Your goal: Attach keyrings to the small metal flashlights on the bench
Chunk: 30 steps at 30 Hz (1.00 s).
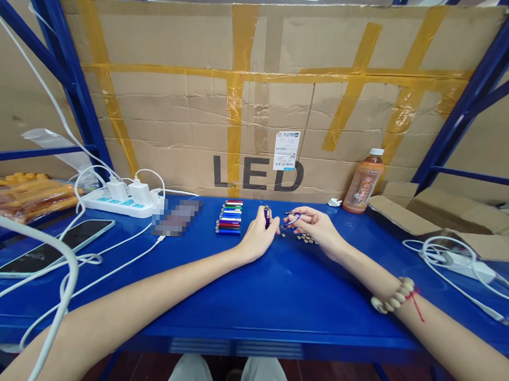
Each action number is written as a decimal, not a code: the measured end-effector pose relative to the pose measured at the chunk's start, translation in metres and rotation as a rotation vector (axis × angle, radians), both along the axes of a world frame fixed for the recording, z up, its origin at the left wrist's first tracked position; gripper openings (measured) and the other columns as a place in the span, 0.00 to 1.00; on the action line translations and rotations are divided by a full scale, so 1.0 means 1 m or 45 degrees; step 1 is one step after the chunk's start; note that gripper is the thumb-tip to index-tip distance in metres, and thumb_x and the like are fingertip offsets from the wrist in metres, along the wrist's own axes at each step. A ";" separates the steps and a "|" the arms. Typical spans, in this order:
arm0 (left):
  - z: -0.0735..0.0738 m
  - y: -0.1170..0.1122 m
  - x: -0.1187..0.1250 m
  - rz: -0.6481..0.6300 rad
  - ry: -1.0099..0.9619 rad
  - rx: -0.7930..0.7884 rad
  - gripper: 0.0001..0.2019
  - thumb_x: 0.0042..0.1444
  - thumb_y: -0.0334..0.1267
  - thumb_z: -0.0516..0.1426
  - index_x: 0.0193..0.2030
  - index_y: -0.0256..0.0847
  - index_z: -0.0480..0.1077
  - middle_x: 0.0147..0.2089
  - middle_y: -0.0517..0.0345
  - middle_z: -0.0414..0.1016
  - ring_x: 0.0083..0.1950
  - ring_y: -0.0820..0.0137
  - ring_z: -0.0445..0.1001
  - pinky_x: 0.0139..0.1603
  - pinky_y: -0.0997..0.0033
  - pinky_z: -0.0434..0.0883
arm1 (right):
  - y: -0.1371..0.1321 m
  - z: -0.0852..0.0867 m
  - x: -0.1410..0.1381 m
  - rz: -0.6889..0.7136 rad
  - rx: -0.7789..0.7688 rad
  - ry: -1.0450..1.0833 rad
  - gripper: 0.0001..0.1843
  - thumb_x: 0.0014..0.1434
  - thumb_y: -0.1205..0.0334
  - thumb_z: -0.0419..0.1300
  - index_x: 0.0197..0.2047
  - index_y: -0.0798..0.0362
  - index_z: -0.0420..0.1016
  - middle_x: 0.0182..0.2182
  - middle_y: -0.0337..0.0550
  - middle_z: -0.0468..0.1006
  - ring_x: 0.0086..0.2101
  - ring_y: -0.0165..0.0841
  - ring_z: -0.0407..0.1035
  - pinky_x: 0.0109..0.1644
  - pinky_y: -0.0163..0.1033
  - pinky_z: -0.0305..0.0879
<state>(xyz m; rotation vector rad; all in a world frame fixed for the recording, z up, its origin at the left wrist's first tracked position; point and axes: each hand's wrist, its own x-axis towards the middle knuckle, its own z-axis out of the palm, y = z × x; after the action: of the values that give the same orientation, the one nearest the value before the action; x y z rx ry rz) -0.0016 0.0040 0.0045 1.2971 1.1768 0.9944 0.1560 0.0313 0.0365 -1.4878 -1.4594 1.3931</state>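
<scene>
My left hand is closed around a short purple metal tube like a mini flashlight, held upright. Just to the right, my right hand pinches a thin blue loop-shaped piece; its exact kind is too small to tell. Under the right fingers lies a small pile of round, button-cell-like metal discs, partly hidden by the hand. One more disc sits between the two hands. Left of my left hand, several coloured metal tubes in red, green and blue lie in a stacked row.
On the blue table, a phone, white cables and a power strip occupy the left. A drink bottle stands at the back right, beside an open cardboard box and a coiled cable. Taped cardboard forms the back.
</scene>
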 end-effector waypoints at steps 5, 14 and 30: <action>0.005 -0.001 0.000 -0.108 -0.030 0.008 0.08 0.58 0.41 0.48 0.36 0.40 0.51 0.26 0.64 0.64 0.23 0.77 0.62 0.26 0.77 0.60 | 0.000 -0.002 0.001 0.089 0.051 -0.009 0.19 0.36 0.52 0.67 0.26 0.58 0.68 0.30 0.45 0.77 0.30 0.31 0.71 0.30 0.32 0.67; -0.007 0.004 0.001 0.044 -0.093 0.061 0.05 0.57 0.35 0.48 0.36 0.40 0.51 0.27 0.65 0.61 0.26 0.79 0.64 0.31 0.77 0.62 | -0.002 0.003 -0.002 0.254 0.159 -0.236 0.17 0.40 0.55 0.65 0.31 0.58 0.76 0.27 0.44 0.76 0.25 0.29 0.69 0.23 0.30 0.66; -0.006 0.002 0.000 0.126 -0.071 0.099 0.08 0.58 0.40 0.49 0.36 0.39 0.54 0.32 0.60 0.69 0.31 0.76 0.68 0.36 0.74 0.63 | 0.001 0.001 0.001 0.061 0.053 -0.175 0.23 0.43 0.54 0.64 0.41 0.60 0.75 0.26 0.43 0.75 0.22 0.24 0.65 0.25 0.29 0.67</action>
<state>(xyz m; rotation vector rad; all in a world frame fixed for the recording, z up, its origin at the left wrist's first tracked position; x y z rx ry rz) -0.0016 0.0059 -0.0010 1.2737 1.1787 1.1509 0.1573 0.0324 0.0378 -1.5579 -1.6084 1.3015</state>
